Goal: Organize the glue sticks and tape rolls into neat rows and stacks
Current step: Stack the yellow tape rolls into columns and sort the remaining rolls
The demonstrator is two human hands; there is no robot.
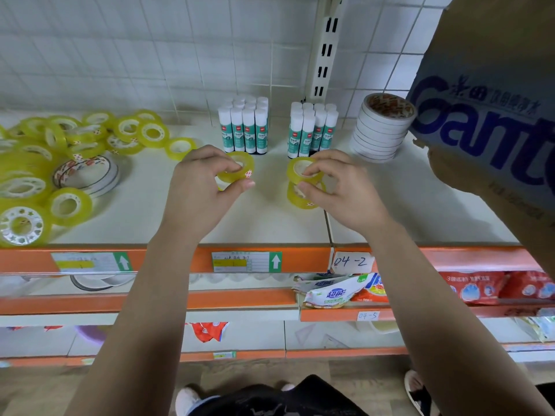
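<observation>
**Two tape rolls in hand, a stack begun on the right**

Nearest me is the orange shelf rail (pixel 168 259) with its price labels. Just beyond it both hands work over the white shelf (pixel 270 220).

My left hand (pixel 204 187) pinches a yellow tape roll (pixel 237 176), thumb on the outer wall and fingertips hooked over the core. It looks lifted and tilted, clear of the shelf. My right hand (pixel 342 190) grips a second yellow roll (pixel 292 172) the same way, seating it on a bottom roll (pixel 300 202) that lies flat on the shelf.

I judge these rolls light and stiff, but their glossy walls are slick. The safest hold is thumb outside and a finger inside the core. A stack of them should topple if it's knocked sideways, so each roll ought to go down flat and centred.

Behind the hands stand two blocks of glue sticks (pixel 244 130), upright and already in rows. To their right is a stack of white tape rolls (pixel 380 130), leaning slightly. At far left a loose heap of yellow rolls (pixel 75 136) lies unsorted, which is most of the work left. A cardboard box (pixel 480 115) crowds the right edge.
</observation>
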